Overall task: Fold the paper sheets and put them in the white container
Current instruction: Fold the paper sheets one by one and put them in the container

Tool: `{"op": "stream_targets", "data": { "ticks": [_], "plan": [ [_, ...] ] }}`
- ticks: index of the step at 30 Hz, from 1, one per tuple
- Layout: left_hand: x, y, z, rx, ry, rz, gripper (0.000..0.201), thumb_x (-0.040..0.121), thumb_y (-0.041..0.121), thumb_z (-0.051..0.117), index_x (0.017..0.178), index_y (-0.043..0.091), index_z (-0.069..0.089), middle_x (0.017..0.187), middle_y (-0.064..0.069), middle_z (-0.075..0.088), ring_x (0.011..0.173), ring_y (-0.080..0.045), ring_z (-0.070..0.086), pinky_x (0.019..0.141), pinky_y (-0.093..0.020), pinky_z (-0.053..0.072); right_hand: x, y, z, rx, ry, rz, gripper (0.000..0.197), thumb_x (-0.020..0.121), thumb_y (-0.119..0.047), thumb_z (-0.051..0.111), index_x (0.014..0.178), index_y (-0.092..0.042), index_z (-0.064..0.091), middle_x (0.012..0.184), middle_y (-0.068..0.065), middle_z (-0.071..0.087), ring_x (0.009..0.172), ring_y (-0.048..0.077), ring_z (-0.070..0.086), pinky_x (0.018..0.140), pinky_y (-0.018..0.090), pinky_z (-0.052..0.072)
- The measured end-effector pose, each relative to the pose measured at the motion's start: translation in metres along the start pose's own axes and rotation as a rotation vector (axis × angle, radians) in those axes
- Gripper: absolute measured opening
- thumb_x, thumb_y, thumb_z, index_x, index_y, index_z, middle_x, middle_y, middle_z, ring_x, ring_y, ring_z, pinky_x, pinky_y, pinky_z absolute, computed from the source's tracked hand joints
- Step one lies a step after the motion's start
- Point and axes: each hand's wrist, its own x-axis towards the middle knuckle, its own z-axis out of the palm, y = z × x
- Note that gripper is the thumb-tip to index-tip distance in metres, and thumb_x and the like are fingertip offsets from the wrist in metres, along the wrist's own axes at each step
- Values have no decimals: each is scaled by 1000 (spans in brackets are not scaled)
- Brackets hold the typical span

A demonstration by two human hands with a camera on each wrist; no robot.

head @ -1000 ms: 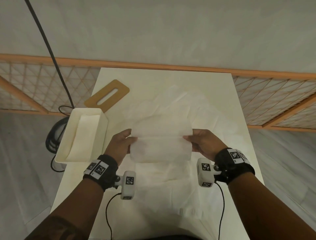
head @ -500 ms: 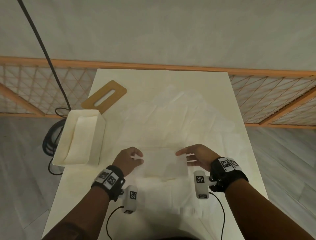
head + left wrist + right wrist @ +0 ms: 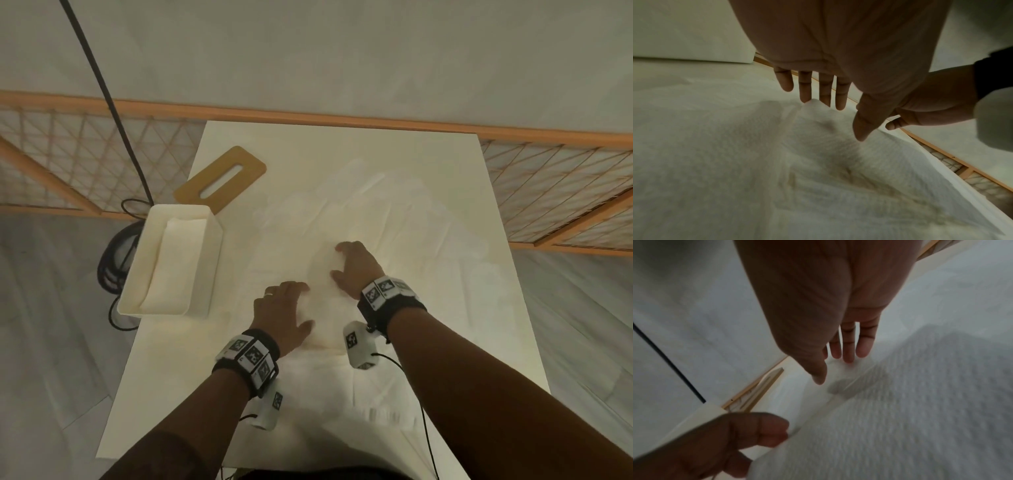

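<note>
A: Looking at the white table (image 3: 445, 164), where are the two hands?

B: Both are over the middle of the table, on the spread paper sheets (image 3: 394, 219). The left hand (image 3: 281, 311) is a little nearer to the person, the right hand (image 3: 359, 267) a little farther, and a folded sheet (image 3: 322, 308) lies between them.

A: Do the hands hold the folded sheet?

B: The left hand has its fingers (image 3: 805, 87) straight and a little apart, with the tips at a raised corner of the sheet. The thumb is stretched out and nothing is gripped. In the right wrist view the right hand (image 3: 828, 308) also has its fingers (image 3: 865, 344) straight, pointing down to the paper edge. I cannot tell if they really press it, but they are not curled around anything.

A: And the white container (image 3: 209, 274)?

B: It stands at the left edge of the table, well apart from the hands. Some folded paper already lies inside it.

A: Is there something more on the table?

B: Yes, a wooden lid (image 3: 246, 168) with a long slot lies flat just behind the container, at the far left part of the table. A wooden lattice railing (image 3: 342, 116) runs behind the table's far edge.
</note>
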Motion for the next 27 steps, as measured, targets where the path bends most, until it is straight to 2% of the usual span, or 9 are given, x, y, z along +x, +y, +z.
{"op": "stream_targets", "data": {
  "ticks": [2, 4, 8, 11, 15, 22, 24, 26, 27],
  "plan": [
    [2, 1, -1, 47, -16, -3, 67, 87, 47, 66, 145, 34, 35, 148, 10, 40, 135, -26, 36, 109, -44, 33, 10, -5, 6, -28, -24, 27, 68, 91, -32, 72, 148, -18, 37, 142, 6, 47, 131, 27, 50, 108, 41, 44],
    [4, 2, -2, 106, -42, -9, 69, 89, 48, 64, 148, 34, 33, 150, 6, 36, 136, -27, 35, 110, -45, 33, 15, -7, 9, -39, -46, 71, 69, 89, -36, 74, 146, -19, 39, 138, 5, 53, 129, 26, 53, 104, 40, 47],
    [7, 1, -2, 136, -84, -21, 65, 89, 50, 63, 147, 34, 37, 148, 2, 34, 136, -28, 33, 110, -45, 30, 18, -7, 3, 37, 3, 107, 29, 91, -33, 71, 119, -25, 65, 124, -1, 66, 112, 20, 63, 91, 33, 52],
    [10, 0, -3, 158, -99, -21, 64, 89, 49, 64, 146, 35, 38, 147, 3, 34, 137, -28, 32, 111, -46, 29, 17, -6, -4, 101, 42, 53, 14, 90, -30, 72, 103, -25, 68, 113, -3, 66, 103, 15, 62, 80, 24, 42],
    [12, 2, -6, 171, -101, -16, 65, 87, 46, 66, 145, 34, 38, 146, 3, 35, 136, -28, 34, 110, -46, 31, 8, -6, -18, 248, 96, 39, 12, 87, -28, 76, 90, -19, 70, 93, -11, 65, 84, 5, 57, 61, 11, 34],
    [12, 7, -6, 177, -95, 5, 58, 87, 45, 65, 140, 33, 45, 143, 5, 35, 135, -26, 34, 109, -44, 30, -3, -1, -50, 449, 246, 20, 9, 87, -23, 76, 84, -20, 68, 82, -14, 65, 75, -3, 56, 57, 2, 38],
    [12, 6, -5, 181, -101, 1, 55, 88, 50, 63, 137, 33, 48, 142, 5, 36, 134, -25, 35, 108, -44, 31, -4, 1, -60, 591, 286, 33, 9, 89, -23, 72, 85, -21, 64, 85, -7, 67, 77, 6, 61, 66, 5, 42],
    [14, 6, -8, 80, -71, -34, 50, 88, 61, 59, 130, 34, 54, 140, 7, 41, 132, -23, 37, 109, -45, 32, -8, 3, -69, 850, 242, 78, 11, 90, -18, 66, 82, -19, 59, 87, 0, 67, 82, 21, 63, 81, 30, 52],
    [15, 8, -14, -38, -55, -74, 54, 87, 70, 55, 127, 34, 58, 138, 8, 45, 131, -21, 40, 109, -45, 33, -12, 4, -72, 1011, 192, 97, 12, 91, -13, 61, 81, -16, 56, 87, 4, 64, 85, 25, 61, 83, 40, 53]
  ]
}}
